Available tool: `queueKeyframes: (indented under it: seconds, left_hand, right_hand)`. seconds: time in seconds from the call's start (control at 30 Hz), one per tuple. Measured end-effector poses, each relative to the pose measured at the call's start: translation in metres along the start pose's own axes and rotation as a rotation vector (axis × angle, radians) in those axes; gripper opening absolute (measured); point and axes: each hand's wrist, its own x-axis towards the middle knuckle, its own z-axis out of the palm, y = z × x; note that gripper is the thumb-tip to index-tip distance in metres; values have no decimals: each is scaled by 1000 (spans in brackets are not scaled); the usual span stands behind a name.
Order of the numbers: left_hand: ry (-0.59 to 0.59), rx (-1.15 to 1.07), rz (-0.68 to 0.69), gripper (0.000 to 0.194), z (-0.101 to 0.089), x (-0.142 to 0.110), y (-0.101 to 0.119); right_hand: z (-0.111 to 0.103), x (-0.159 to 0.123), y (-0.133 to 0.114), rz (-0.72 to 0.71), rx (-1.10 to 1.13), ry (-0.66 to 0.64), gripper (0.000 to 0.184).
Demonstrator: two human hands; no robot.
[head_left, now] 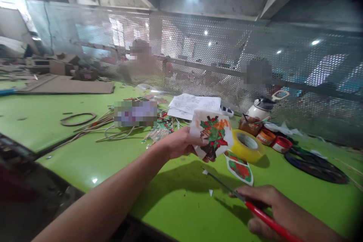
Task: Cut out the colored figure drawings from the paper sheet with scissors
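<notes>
My left hand [184, 141] pinches a piece of white paper [195, 130] painted with green leaves, red patches and orange strokes, holding it up over the green table. In my right hand [272, 206] are red-handled scissors [241, 197], seen nearly edge-on. Their narrow metal blade points up and left, below the paper and apart from it. Small white paper scraps [211, 193] lie near the blade tip. Behind the blade rests a painted paper cutout [241, 170] in red and green with a white border, beside a yellow tape roll [259, 153].
Paint jars [281, 144], a white kettle-like pot [259, 109] and a dark palette [316, 166] stand to the right. White printed sheets [195, 104] and thin sticks [93, 124] lie behind my left hand. Cardboard [68, 85] covers the far left. A perforated screen [181, 49] borders the back, with people beyond.
</notes>
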Motion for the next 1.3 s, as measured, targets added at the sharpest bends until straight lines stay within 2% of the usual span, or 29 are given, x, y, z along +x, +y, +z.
queueKeyframes:
  seconds: [0.07, 0.17, 0.33, 0.63, 0.83, 1.07, 1.3]
  left_hand:
    - [14, -3, 4, 19, 0, 0, 0]
    - [98, -58, 10, 21, 0, 1, -1]
    - [156, -77, 44, 18, -3, 3, -5]
    - [115, -30, 118, 20, -3, 1, -2]
    - [115, -33, 221, 22, -2, 0, 1]
    - [122, 55, 252, 20, 1, -3, 1]
    - [59, 160, 158, 17, 0, -5, 2]
  right_hand:
    - [0, 0, -1, 15, -17, -65, 53]
    - [-3, 3, -6, 24, -29, -132, 52]
    - [-6, 6, -11, 84, -113, -61, 42]
    - [-9, 8, -19, 90, -394, -36, 52]
    - [-9, 9, -13, 87, -392, -26, 52]
    - [-14, 3, 1, 213, -247, -95, 57]
    - [-13, -7, 8, 247, -229, 18, 66]
